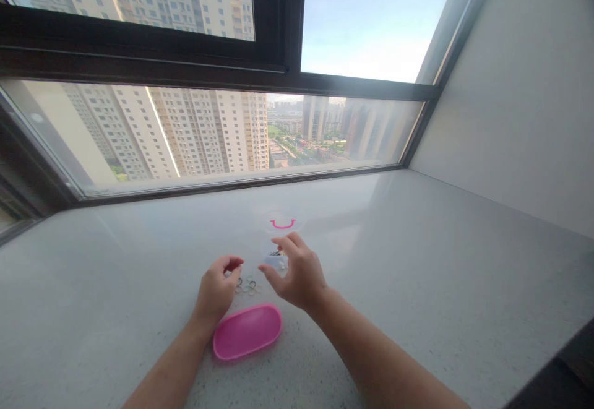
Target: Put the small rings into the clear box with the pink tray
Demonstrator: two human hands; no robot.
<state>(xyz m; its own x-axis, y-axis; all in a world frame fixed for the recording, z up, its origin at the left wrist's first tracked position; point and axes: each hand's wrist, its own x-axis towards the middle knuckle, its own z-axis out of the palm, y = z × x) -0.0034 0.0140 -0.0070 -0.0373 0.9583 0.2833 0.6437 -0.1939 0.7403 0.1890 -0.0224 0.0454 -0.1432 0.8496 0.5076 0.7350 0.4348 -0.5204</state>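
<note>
My left hand (217, 288) is closed, thumb and index finger nearly together beside a small cluster of elastic-looking rings (251, 286), clear and dark. Whatever is between its fingertips is too small to make out. My right hand (301, 273) has its thumb and fingers spread, with nothing visible between them. Behind its fingers stands a small clear box (275, 262) holding thin dark items, partly hidden by the hand. Nearest me, between my forearms, lies a pink oval tray (248, 333).
Beyond the box, a pink curved handle (283, 224) sits on what looks like a clear lid. Everything rests on a pale speckled windowsill (116, 273). A dark-framed window (208, 130) borders the far side, and a white wall (510, 106) rises on the right.
</note>
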